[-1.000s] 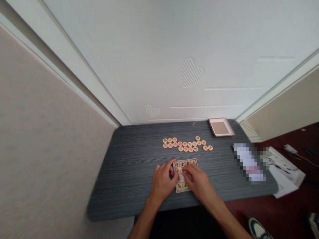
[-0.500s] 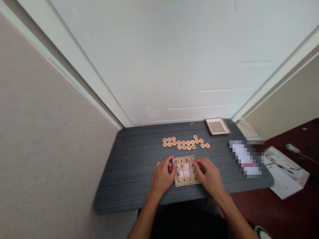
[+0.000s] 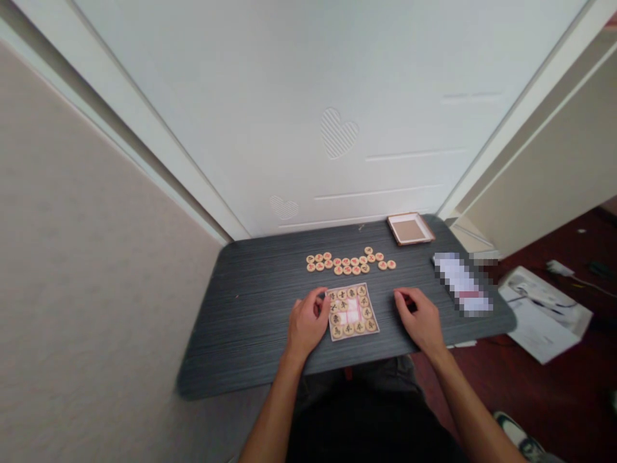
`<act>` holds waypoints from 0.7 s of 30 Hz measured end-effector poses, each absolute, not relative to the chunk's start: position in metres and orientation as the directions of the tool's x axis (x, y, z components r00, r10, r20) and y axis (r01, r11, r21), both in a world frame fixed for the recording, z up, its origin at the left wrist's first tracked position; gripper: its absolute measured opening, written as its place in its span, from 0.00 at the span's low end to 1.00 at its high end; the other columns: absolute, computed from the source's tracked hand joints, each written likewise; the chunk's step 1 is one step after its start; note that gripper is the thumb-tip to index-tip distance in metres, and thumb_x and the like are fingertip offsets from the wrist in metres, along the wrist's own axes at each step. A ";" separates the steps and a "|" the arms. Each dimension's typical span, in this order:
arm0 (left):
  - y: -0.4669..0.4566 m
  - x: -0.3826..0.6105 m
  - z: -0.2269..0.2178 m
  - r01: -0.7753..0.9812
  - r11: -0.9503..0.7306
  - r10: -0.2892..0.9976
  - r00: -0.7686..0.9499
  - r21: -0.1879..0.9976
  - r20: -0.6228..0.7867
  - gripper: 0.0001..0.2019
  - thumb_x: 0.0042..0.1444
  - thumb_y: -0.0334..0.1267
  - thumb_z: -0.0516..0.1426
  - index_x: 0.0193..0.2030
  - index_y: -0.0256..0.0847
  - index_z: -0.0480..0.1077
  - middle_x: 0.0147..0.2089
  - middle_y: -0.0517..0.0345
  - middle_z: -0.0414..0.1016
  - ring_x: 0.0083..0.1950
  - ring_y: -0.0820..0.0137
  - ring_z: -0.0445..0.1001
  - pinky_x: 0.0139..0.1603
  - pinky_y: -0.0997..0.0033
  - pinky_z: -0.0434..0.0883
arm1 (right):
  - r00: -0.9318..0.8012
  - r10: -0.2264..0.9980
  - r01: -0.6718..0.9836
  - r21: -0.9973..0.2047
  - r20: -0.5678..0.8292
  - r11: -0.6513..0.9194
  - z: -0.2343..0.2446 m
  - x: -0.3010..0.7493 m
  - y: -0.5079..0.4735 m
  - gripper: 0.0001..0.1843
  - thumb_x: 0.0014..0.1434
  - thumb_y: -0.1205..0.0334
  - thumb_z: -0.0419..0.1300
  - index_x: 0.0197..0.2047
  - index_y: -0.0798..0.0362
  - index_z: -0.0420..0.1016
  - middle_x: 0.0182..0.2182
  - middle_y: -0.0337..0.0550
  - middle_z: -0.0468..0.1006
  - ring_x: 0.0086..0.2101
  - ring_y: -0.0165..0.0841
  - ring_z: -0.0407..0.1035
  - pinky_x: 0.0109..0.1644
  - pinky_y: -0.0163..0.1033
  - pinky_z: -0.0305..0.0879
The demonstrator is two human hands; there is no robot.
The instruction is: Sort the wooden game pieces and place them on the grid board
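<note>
A shallow square box (image 3: 353, 312) lies near the table's front edge. Round wooden Chinese chess pieces (image 3: 359, 326) with black characters sit around its border and partly inside, leaving a bare pale patch with pink lines in the middle. At the box's left rim, my left hand (image 3: 308, 321) has its thumb and curled fingers on the edge. To the right of the box and apart from it, my right hand (image 3: 421, 316) hovers over the table, loosely curled, with a gap between thumb and fingers and nothing visible in it. Beyond the box, more pieces (image 3: 347, 262), mostly red-lettered, lie in uneven rows.
A box lid (image 3: 411, 229) lies upturned at the table's back right. Nearer the right edge is a blurred-out phone-like object (image 3: 461, 283). The dark table (image 3: 255, 308) stands against a white panel. A white box with cables (image 3: 544, 315) is on the floor at right.
My right hand has moved right, off the box's right side, where black-lettered pieces now show along the edge. My left hand stays at the left rim. The camera view has shifted slightly.
</note>
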State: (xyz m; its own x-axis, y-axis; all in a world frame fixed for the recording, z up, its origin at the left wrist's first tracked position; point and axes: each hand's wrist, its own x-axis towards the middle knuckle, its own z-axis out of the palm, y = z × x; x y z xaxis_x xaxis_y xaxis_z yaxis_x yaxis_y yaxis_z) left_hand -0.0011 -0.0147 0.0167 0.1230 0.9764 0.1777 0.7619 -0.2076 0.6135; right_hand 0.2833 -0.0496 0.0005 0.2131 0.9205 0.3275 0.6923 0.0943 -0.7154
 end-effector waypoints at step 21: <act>-0.011 0.004 0.021 0.823 -0.180 0.982 0.119 0.539 0.145 0.19 0.63 0.51 0.56 0.57 0.46 0.70 0.31 0.63 0.73 0.33 0.66 0.74 0.38 0.67 0.65 | 0.232 0.925 0.675 -0.734 0.302 0.071 -0.001 0.282 -0.049 0.15 0.68 0.51 0.55 0.44 0.50 0.79 0.37 0.46 0.82 0.36 0.38 0.76 0.43 0.43 0.72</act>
State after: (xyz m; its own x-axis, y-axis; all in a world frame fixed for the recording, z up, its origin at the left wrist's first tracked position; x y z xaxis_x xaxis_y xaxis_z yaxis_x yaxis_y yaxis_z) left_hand 0.0038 -0.0110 0.0209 0.1191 0.9822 0.1455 0.8231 -0.1796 0.5387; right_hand 0.2819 -0.0489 -0.0010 0.2315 0.9247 0.3021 0.6753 0.0708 -0.7342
